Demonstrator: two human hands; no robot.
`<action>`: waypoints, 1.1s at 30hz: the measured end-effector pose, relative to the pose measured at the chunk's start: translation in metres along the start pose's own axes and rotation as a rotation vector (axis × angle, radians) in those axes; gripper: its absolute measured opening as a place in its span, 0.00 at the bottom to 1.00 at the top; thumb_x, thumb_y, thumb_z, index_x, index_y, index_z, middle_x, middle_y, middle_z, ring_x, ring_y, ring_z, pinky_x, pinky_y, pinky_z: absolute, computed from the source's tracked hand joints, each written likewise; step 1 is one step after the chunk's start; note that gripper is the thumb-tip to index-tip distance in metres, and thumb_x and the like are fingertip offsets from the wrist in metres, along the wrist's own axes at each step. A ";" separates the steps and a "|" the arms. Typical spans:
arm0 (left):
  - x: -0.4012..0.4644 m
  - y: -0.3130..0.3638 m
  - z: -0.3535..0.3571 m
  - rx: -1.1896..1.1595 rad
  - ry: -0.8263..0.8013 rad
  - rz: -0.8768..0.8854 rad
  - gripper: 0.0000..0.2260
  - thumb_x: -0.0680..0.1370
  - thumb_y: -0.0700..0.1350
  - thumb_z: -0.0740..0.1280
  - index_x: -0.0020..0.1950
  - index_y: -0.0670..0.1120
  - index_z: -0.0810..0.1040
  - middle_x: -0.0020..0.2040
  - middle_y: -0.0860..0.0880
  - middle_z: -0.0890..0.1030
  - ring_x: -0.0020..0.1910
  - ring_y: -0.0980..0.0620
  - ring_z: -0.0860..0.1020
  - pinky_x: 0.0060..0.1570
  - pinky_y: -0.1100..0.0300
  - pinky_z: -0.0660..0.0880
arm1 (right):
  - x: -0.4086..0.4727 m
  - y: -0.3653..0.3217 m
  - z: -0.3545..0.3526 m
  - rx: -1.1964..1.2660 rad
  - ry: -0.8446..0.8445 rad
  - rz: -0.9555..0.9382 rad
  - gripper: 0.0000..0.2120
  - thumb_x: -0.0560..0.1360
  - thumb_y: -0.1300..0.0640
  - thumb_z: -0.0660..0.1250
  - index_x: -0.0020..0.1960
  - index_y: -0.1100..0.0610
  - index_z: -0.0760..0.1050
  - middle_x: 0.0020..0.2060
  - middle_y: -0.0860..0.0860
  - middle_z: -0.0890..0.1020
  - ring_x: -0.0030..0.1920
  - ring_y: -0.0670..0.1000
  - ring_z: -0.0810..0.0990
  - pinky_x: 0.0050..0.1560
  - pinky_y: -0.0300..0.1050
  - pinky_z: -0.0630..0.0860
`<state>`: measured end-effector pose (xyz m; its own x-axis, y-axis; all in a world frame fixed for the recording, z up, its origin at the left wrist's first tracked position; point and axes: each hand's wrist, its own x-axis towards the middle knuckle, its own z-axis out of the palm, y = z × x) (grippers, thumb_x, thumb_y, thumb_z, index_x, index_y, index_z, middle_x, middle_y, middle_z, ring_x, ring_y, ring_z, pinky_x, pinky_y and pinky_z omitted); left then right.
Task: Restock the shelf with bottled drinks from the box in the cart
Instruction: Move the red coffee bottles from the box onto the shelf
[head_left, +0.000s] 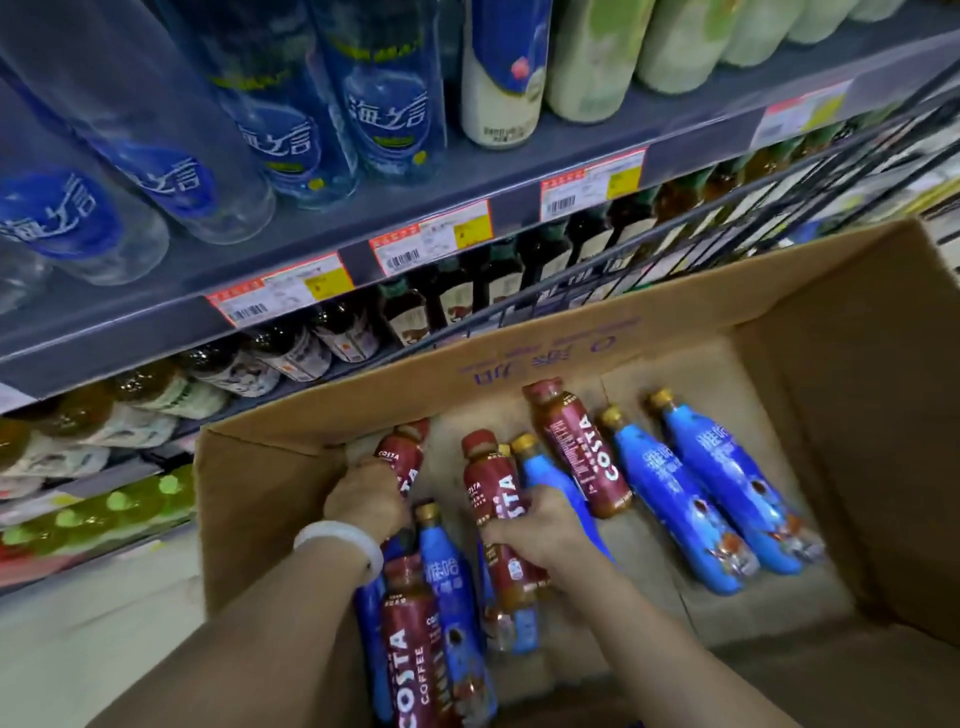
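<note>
An open cardboard box (841, 415) sits in the wire cart (779, 208) and holds several lying bottles, dark red Costa coffee ones and blue ones. My left hand (366, 499), with a white bracelet on the wrist, grips a red Costa bottle (402, 457) at the box's left wall. My right hand (540, 525) grips another red Costa bottle (493, 488) in the middle of the box. A third red bottle (576, 447) and two blue bottles (675, 499) lie loose to the right. More bottles (415, 639) lie near my forearms.
The shelf (311, 244) runs along the left and top, with price tags (431, 244) on its edge. Clear blue-labelled water bottles (291, 130) stand on the upper level, dark tea bottles (291, 353) and green-capped bottles (119, 504) lower down. The cart's wire wall stands between box and shelf.
</note>
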<state>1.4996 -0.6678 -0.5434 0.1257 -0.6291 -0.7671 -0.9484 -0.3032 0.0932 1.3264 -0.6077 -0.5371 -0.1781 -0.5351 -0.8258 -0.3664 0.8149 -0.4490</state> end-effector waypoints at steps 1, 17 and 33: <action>-0.003 0.001 -0.002 -0.017 -0.007 -0.022 0.26 0.62 0.48 0.78 0.58 0.43 0.76 0.55 0.45 0.79 0.53 0.45 0.79 0.51 0.56 0.77 | -0.003 0.005 -0.004 0.052 -0.005 0.019 0.08 0.63 0.61 0.73 0.36 0.55 0.75 0.39 0.55 0.82 0.42 0.55 0.83 0.47 0.49 0.81; -0.139 -0.026 -0.033 -1.199 -0.091 0.130 0.24 0.65 0.35 0.76 0.59 0.41 0.73 0.51 0.42 0.82 0.47 0.44 0.82 0.49 0.49 0.79 | -0.123 -0.036 -0.021 0.413 0.066 -0.238 0.27 0.63 0.69 0.75 0.57 0.59 0.67 0.48 0.56 0.80 0.46 0.56 0.81 0.48 0.51 0.79; -0.333 -0.319 -0.115 -1.510 0.461 0.373 0.33 0.62 0.36 0.78 0.64 0.44 0.70 0.56 0.44 0.80 0.53 0.45 0.80 0.56 0.44 0.76 | -0.368 -0.148 0.211 0.248 -0.056 -0.883 0.27 0.62 0.66 0.78 0.55 0.55 0.69 0.48 0.50 0.80 0.43 0.44 0.80 0.42 0.39 0.76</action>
<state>1.7936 -0.4441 -0.2445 0.3023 -0.8901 -0.3409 0.1551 -0.3070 0.9390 1.6387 -0.4841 -0.2388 0.1201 -0.9796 -0.1608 -0.1407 0.1436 -0.9796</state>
